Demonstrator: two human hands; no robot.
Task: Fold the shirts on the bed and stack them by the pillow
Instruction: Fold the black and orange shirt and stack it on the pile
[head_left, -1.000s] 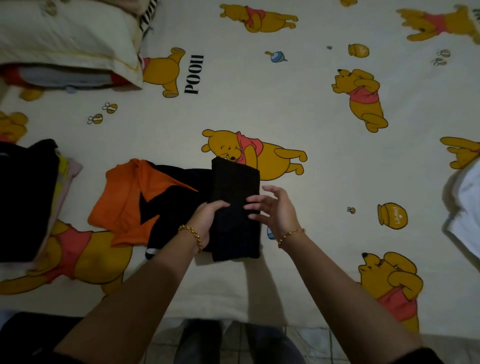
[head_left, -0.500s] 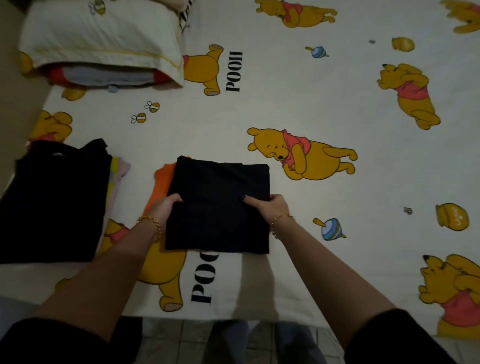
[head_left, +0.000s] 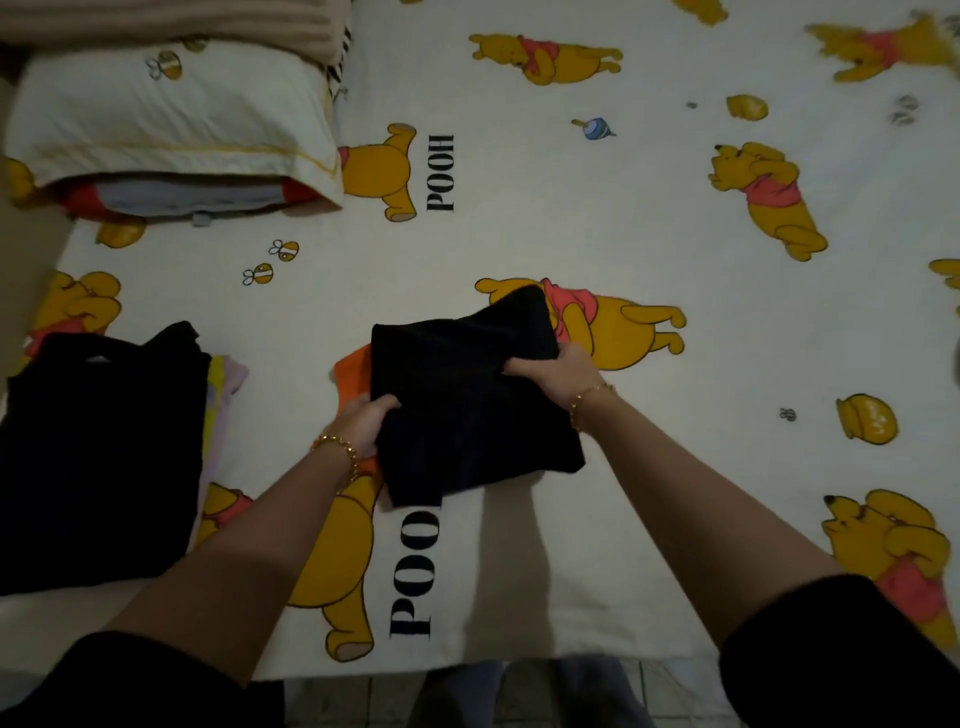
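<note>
A folded black-and-orange shirt (head_left: 467, 395) is held in the middle of the bed, its far right corner raised off the sheet. My left hand (head_left: 366, 423) grips its left edge, where orange cloth (head_left: 350, 371) peeks out from under the black. My right hand (head_left: 553, 371) grips the right edge, fingers curled over the top. At the left edge of the bed lies a stack of folded shirts (head_left: 104, 452) with a black one on top and pale yellow and pink layers under it. The pillow (head_left: 171, 130) lies at the far left.
The cream bedsheet (head_left: 649, 457) with bear prints covers the bed. A folded beige blanket (head_left: 171, 26) rests behind the pillow. The near bed edge runs along the bottom, with tiled floor (head_left: 675, 691) and my legs below it.
The shirt went from half folded with orange spread out, to a flat black square, to lifted and tilted in both hands. The view shifted so the stack and pillow show more.
</note>
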